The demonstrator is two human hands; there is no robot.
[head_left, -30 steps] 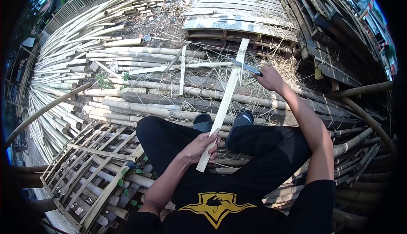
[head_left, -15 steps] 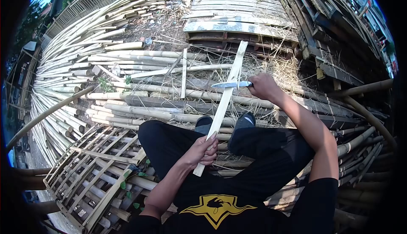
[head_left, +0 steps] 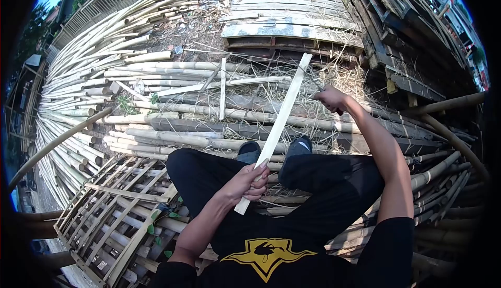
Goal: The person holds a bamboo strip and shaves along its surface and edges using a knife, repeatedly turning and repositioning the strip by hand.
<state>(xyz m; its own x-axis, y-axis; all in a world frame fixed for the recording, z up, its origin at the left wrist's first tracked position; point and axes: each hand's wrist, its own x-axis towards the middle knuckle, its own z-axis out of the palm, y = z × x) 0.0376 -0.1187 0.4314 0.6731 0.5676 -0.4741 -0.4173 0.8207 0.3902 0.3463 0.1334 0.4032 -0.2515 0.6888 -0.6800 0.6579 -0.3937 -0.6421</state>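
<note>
My left hand is wrapped round the lower end of a long, pale bamboo strip. The strip slants up and away to the right, its far end over the straw. To the right of that far end, my right hand is closed on a knife. Little of the blade shows, as it is seen nearly edge-on and blurred; the handle is hidden in my fingers. Knife and strip look apart. Loose straw and thin shavings lie beneath and beyond my right hand.
Bamboo poles lie under and ahead of my crossed legs, with more piled at left. A woven bamboo lattice sits at lower left. Ahead is a wooden pallet; stacked pallets stand at right. A thin strip lies across the poles.
The knife has left the strip's face, moving right and slightly up with my right hand and turning edge-on. A thin sliver beside the strip no longer shows. My left hand keeps its grip.
</note>
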